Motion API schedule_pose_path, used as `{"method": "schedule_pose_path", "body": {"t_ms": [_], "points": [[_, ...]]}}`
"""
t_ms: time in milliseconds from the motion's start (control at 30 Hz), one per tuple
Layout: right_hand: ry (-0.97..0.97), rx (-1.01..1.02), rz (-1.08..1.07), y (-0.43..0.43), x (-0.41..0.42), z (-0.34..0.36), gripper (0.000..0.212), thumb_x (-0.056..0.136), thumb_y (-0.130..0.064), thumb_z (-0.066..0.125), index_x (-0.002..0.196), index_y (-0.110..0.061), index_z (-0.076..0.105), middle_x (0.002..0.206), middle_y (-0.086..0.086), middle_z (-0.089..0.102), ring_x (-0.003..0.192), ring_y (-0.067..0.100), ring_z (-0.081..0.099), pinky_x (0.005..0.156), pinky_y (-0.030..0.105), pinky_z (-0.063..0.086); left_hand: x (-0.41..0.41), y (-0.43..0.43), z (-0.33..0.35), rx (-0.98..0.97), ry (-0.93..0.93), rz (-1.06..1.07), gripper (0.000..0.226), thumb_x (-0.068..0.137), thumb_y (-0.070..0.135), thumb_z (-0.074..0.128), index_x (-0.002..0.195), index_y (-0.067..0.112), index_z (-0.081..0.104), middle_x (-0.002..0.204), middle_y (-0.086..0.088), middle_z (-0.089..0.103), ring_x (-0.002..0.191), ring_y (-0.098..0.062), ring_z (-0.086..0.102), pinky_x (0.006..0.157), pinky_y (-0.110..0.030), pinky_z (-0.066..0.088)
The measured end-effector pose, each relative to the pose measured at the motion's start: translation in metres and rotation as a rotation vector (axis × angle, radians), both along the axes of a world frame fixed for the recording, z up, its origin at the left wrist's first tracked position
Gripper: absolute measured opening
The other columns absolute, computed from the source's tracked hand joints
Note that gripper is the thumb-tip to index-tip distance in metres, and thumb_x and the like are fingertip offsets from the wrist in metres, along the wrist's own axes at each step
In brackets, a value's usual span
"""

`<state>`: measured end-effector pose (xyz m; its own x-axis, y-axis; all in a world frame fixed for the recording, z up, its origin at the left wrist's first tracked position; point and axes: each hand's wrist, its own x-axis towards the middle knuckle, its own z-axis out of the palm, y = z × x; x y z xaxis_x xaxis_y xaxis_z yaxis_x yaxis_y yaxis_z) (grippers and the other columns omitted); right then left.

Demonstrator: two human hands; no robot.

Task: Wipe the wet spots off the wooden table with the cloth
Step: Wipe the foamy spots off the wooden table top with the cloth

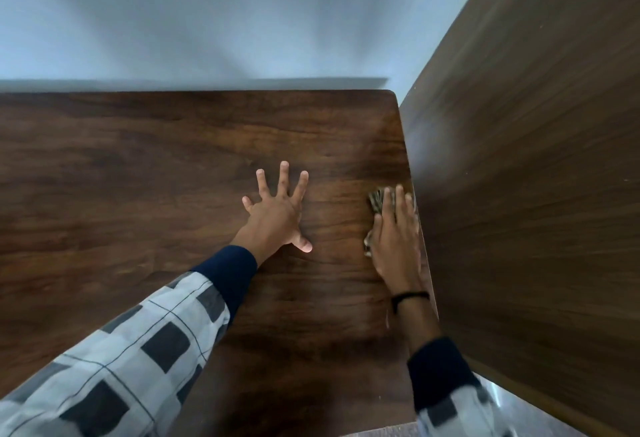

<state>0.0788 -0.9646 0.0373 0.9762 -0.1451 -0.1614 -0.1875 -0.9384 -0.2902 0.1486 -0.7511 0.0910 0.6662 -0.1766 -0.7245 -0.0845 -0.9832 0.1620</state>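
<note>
Wood table [138, 176]: left hand [277, 214] splayed flat, right hand [394, 242] flat on cloth [375, 201] at 3 o'clock, might scrape that panel [519, 194].

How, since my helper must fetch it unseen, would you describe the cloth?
Find the wooden table and follow its right edge, beside the wooden panel. There the right hand presses flat on the cloth: a mottled brown rag peeking past the fingers; the left hand covers only wood.

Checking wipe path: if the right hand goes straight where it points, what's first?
Right hand on the cloth has bare table ahead; likely the wall first, panel just alongside.
</note>
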Motion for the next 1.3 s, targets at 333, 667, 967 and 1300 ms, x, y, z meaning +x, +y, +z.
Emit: {"method": "schedule_pose_path", "body": {"t_ms": [333,667,967,1300], "points": [[-0.035,0.012,0.140,-0.038,0.051,-0.005,0.053,0.111,-0.019,0.035,0.161,-0.006,0.021,0.169,0.014,0.014,0.158,0.030,0.008,0.128,0.043,0.013,-0.002,0.003,-0.003,-0.022,0.005,0.018,0.147,0.062,0.051,0.089,0.152,0.036,-0.026,0.154,0.000,-0.044,0.142,-0.046,-0.031,0.112,-0.074,0.011],[0.027,0.014,0.090,-0.050,-0.115,-0.006,0.055,0.110,-0.027,0.029,0.162,-0.011,0.021,0.171,0.008,0.012,0.158,0.026,0.005,0.126,0.049,0.019,0.000,-0.003,-0.001,0.013,0.021,0.026,0.147,0.063,0.050,0.089,0.151,0.035,-0.028,0.154,0.000,-0.045,0.141,-0.046,-0.031,0.112,-0.074,0.011],[0.004,0.022,0.131,-0.051,-0.025,-0.004,0.055,0.111,-0.024,0.030,0.163,-0.013,0.016,0.171,0.007,0.007,0.158,0.024,0.003,0.127,0.045,0.011,-0.001,0.001,-0.004,0.024,-0.005,0.031,0.149,0.059,0.052,0.090,0.151,0.039,-0.026,0.155,0.004,-0.042,0.143,-0.045,-0.029,0.112,-0.072,0.011],[0.067,0.048,0.120,-0.071,-0.223,-0.011,0.056,0.110,-0.035,0.022,0.163,-0.021,0.013,0.172,-0.003,0.002,0.158,0.013,-0.003,0.126,0.044,0.015,-0.003,-0.002,-0.002,0.007,-0.020,0.032,0.148,0.059,0.050,0.091,0.153,0.037,-0.022,0.157,0.002,-0.039,0.144,-0.046,-0.027,0.112,-0.073,0.011]]}}
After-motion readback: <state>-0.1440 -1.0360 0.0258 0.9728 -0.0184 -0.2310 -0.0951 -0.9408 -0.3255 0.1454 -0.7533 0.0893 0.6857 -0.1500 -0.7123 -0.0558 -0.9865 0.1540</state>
